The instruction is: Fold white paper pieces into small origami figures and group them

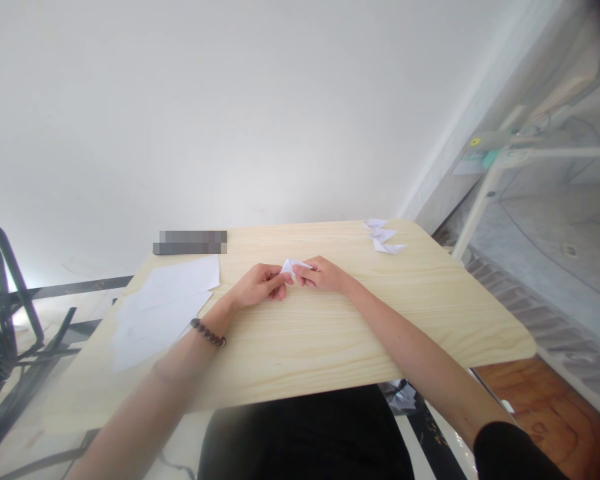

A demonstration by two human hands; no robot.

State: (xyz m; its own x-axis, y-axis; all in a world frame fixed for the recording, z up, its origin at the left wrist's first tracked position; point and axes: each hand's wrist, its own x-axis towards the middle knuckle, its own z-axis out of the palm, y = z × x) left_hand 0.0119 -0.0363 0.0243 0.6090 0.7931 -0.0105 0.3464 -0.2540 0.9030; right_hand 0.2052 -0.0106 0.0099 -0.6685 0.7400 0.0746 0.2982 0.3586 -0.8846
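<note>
Between my two hands, just above the middle of the table (330, 347), is a small piece of folded white paper (289, 264) with a pointed top. My left hand (261, 284) pinches its left side between thumb and fingers. On the other side, my right hand (321, 274) grips the paper's right part, and a white tip shows past the thumb. The fingers cover much of the lower paper, so its full shape is hidden. A beaded bracelet (208, 333) circles my left wrist.
Several folded white paper pieces (386, 237) lie in a row at the table's back right. Flat white sheets (165, 307) overlap on the left. Behind them a dark, blurred-out object (190, 243) lies near the wall (280, 113). A white metal frame (485, 193) stands on the right.
</note>
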